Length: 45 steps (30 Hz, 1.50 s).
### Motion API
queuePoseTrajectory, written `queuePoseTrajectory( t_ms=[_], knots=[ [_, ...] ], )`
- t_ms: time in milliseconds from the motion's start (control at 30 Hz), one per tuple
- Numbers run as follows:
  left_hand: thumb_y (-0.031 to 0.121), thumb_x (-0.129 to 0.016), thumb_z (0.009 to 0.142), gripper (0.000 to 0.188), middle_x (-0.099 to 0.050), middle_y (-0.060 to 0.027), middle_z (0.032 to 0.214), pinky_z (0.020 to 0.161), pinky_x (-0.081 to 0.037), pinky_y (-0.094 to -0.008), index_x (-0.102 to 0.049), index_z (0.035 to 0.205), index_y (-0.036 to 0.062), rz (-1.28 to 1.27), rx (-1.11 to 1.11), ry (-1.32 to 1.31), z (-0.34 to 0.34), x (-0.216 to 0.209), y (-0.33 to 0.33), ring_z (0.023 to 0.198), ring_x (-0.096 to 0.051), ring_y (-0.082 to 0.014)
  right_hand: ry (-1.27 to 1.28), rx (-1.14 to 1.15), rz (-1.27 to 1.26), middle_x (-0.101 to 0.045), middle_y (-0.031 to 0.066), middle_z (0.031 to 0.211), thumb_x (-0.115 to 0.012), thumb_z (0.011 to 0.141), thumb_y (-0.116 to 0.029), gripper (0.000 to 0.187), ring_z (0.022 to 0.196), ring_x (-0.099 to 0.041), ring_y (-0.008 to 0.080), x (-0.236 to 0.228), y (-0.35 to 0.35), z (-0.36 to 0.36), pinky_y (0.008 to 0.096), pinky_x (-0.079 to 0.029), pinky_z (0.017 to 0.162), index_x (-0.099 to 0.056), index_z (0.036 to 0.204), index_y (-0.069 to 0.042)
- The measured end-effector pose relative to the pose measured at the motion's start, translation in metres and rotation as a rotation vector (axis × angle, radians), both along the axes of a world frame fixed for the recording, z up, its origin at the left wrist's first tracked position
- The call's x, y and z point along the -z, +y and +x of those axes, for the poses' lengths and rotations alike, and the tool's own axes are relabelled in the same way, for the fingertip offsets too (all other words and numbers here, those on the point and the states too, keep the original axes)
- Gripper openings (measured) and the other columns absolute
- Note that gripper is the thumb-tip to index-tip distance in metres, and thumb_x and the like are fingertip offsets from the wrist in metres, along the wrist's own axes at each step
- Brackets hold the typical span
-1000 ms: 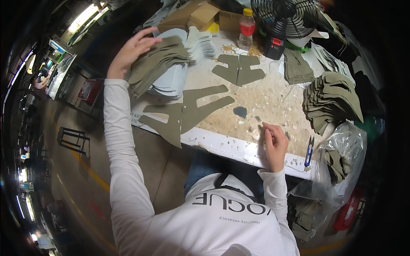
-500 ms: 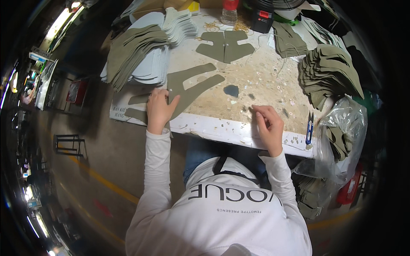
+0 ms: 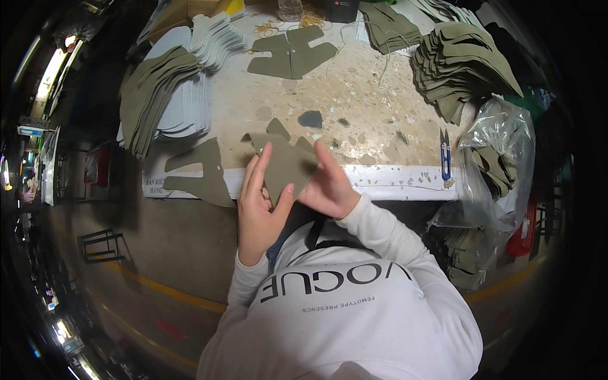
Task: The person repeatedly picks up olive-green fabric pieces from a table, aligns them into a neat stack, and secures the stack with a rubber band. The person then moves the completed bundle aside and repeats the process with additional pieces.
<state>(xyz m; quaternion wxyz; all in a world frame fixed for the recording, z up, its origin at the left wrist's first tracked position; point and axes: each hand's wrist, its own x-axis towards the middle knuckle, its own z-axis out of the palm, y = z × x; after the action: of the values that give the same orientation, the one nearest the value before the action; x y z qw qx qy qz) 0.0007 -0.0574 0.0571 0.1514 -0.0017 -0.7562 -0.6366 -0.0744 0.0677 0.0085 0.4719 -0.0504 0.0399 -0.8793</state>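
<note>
Gripping olive piece [image 3: 290, 170], left hand [image 3: 260, 212]; right hand [image 3: 330, 189], hold unclear; snips [image 3: 446, 166] beside plastic bag [image 3: 512, 136]

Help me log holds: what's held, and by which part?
An olive cloth piece, by its lower left side, in the left grip. The right grip is at its right edge, perhaps holding.

- Your top [image 3: 361, 332]: wht, long-slvd, loose w/ soft folds.
- Your slvs [image 3: 389, 231]: plain wht, down to approx. the wrists.
- Chest lettering [image 3: 335, 283]: lg blk caps, upside-down in this view, w/ a sm. dark text line [image 3: 339, 305] alongside.
- Blk strap [image 3: 314, 234] nr your waist.
- Blue trousers [image 3: 272, 255]: just a sliver.
- Your L hand [image 3: 263, 202] & R hand [image 3: 329, 187]: bare.
</note>
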Motion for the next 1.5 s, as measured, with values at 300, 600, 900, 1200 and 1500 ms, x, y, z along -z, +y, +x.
queuePoseTrajectory(
  t_ms=[300, 600, 900, 1200, 1500],
  knots=[
    [-0.007, -0.061, 0.086, 0.067, -0.038, -0.0182, 0.146, 0.074, -0.051, -0.0209, -0.034, 0.147, -0.0034, 0.214, 0.237, -0.137, -0.034, 0.047, 0.041, 0.114, -0.055, -0.0149, -0.125, 0.417, 0.069, -0.031, 0.0212, 0.151, -0.054, 0.096, -0.044, 0.07, 0.142, -0.029, 0.0344, 0.0, 0.082, -0.043, 0.0488, -0.026, 0.116, -0.031, 0.147, -0.002],
    [-0.001, -0.064, 0.085, 0.058, -0.05, -0.0156, 0.128, 0.069, -0.056, -0.0279, -0.048, 0.14, 0.0067, -0.261, 0.083, -0.083, -0.035, 0.028, 0.024, 0.088, -0.063, -0.0183, 0.092, 0.757, 0.312, -0.033, 0.023, 0.152, -0.047, 0.097, -0.027, 0.059, 0.137, -0.038, 0.0318, -0.004, 0.161, -0.062, 0.045, -0.031, 0.114, -0.029, 0.149, -0.005],
    [0.014, -0.07, 0.081, 0.024, -0.059, -0.0099, 0.096, 0.081, -0.047, -0.0387, -0.063, 0.103, 0.0061, -1.001, -0.415, -0.278, 0.023, 0.025, -0.086, 0.087, -0.059, -0.0275, 1.396, 1.081, 1.661, -0.066, 0.0118, 0.109, -0.066, 0.085, -0.007, 0.027, 0.1, -0.062, 0.027, -0.03, 0.157, -0.029, 0.0333, -0.046, 0.091, -0.068, 0.112, -0.004],
    [0.006, -0.064, 0.081, 0.017, -0.06, -0.0115, 0.084, 0.069, -0.05, -0.0361, -0.064, 0.098, 0.0021, -0.846, -0.377, -0.184, -0.024, 0.029, -0.071, 0.074, -0.061, -0.0256, 1.89, 0.64, 1.44, -0.058, 0.0072, 0.1, -0.077, 0.072, -0.013, 0.039, 0.094, -0.054, 0.0268, -0.012, 0.092, 0.005, 0.0361, -0.047, 0.08, -0.068, 0.11, -0.006],
    [0.009, -0.076, 0.077, 0.032, -0.066, -0.0119, 0.098, 0.081, -0.054, -0.0333, -0.067, 0.107, 0.0021, -0.413, 0.124, -0.144, -0.029, 0.02, 0.022, 0.086, -0.066, -0.0244, 1.943, 0.66, 1.521, -0.058, 0.0051, 0.091, -0.071, 0.066, 0.0, 0.039, 0.082, -0.057, 0.0236, -0.021, 0.103, 0.006, 0.0351, -0.044, 0.07, -0.067, 0.104, -0.005]
  ],
)
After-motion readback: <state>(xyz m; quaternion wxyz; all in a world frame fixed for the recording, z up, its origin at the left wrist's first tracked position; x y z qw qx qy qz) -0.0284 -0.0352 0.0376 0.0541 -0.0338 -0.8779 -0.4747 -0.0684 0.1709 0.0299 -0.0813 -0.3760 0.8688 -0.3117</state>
